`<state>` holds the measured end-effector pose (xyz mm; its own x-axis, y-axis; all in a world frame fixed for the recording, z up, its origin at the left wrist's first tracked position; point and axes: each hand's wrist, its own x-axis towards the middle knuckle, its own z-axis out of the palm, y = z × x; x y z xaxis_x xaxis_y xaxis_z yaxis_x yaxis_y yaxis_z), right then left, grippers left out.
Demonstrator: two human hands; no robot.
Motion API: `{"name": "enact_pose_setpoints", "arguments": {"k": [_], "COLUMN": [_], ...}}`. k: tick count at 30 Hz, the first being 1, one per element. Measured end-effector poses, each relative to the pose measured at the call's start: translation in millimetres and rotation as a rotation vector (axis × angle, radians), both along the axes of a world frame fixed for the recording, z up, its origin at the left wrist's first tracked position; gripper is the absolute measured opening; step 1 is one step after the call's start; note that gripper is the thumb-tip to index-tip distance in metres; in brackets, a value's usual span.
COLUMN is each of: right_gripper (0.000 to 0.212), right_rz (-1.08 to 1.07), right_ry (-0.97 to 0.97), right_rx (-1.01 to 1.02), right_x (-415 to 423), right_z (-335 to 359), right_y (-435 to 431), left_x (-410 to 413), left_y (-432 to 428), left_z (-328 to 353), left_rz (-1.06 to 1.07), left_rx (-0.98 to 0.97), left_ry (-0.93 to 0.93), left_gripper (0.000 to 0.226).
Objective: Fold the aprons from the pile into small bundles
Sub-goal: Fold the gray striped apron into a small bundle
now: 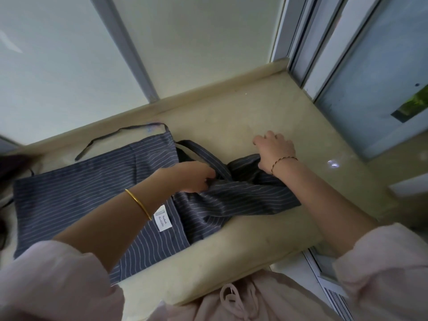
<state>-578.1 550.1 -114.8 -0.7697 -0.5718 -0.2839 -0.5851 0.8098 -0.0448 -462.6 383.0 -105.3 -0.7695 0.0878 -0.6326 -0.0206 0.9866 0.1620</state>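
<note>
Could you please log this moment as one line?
left hand: grips striped apron mid-cloth | right hand: on bunched end, grip unclear | apron: mostly flat on ledge

A home, most likely: a polished beige stone window ledge (pixel 266 107) sits in a bay of metal-framed sliding windows (pixel 301 49) with frosted panes (pixel 58 66). The person wears soft pink loungewear with a drawstring (pixel 231 300).

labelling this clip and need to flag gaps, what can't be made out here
All head view.
Right hand: whether its grip closes on the grey pinstriped fabric apron is hidden by the hand's own back.
Left hand: fingertips buried in apron folds.
Small white sewn label: print too small to read.
Apron's near corner: covered by the pale pink sleeve.
</note>
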Motion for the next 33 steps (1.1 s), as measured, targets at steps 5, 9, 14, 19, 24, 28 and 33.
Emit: {"name": "enact_pose_setpoints", "arguments": {"k": [5, 9, 14, 19, 24, 28, 33], "right_gripper": [0.020, 0.040, 0.030, 0.024, 0.044, 0.032, 0.012], "right_rz": [0.068, 0.047, 0.042, -0.102, -0.597, -0.672, -0.633], "right_ry": [-0.407, -0.642, -0.420, 0.154, -0.006, -0.327, -0.285], "right_rx": [-0.501, -0.283, 0.017, -0.269, -0.598, -0.593, -0.755], "right_x": [14.8, 16.6, -5.8, -11.3, -14.3, -6.8, -5.7], "right_z": [8.9, 10.3, 20.8, 16.8, -17.5, -41.6, -42.1], "right_y": [2.6, 17.7, 42.0, 44.2, 65.0, 82.2, 87.5], "left_x": [-13.4, -19.2, -20.6, -30.2, -42.3, -56.3, -66.4], "left_y": [-1.8, -5.0, -5.2, 2.8, 19.2, 42.3, 49.9], "left_z": [3.1, -0.1, -16.8, -31.8, -27.8, -23.4, -28.4], "left_rz": [0.049, 0.083, 0.032, 0.069, 0.158, 0.113, 0.444], "left_rx": [0.064, 0.009, -0.091, -0.108, 0.038, 0.197, 0.448], "left_ry": [0.202, 0.312, 0.341, 0.257, 0.389, 0.372, 0.391], "left_gripper": [0.022, 0.025, 0.022, 0.022, 0.038, 0.035, 0.007]}}
